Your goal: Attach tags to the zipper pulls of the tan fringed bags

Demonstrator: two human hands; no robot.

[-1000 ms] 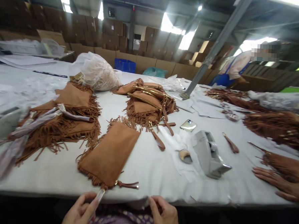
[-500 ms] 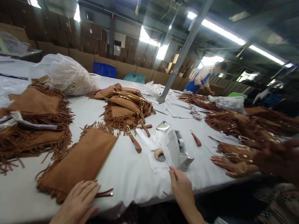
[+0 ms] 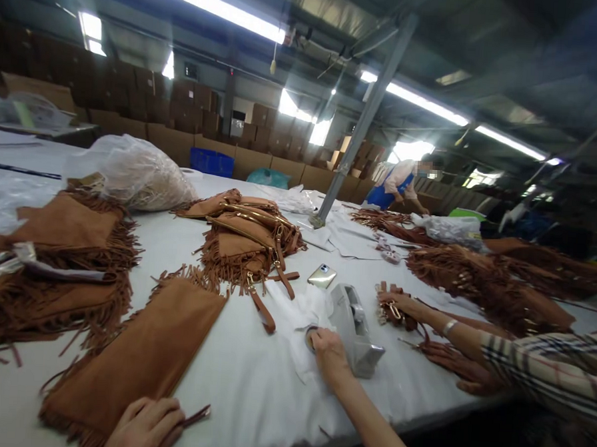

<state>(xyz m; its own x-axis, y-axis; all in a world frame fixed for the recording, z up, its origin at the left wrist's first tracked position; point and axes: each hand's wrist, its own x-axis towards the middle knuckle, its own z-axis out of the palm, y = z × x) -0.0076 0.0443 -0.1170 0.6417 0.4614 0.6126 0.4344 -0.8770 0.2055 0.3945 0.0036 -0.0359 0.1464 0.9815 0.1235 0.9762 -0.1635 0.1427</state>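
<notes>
On the near left of the white worktop (image 3: 249, 394), the left hand (image 3: 142, 430) lies with fingers loosely curled on the near end of a tan fringed pouch (image 3: 142, 349) — whether it grips cannot be told. Farther right, the right hand (image 3: 328, 350) bends over a small round object (image 3: 309, 331), just beside the grey tape dispenser (image 3: 356, 326) — its hold is hidden. A co-worker's hand (image 3: 399, 303) lies beyond.

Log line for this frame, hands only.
left hand: on near suede pouch corner | right hand: on small item beside tape dispenser | co-worker's hand: further right
</notes>
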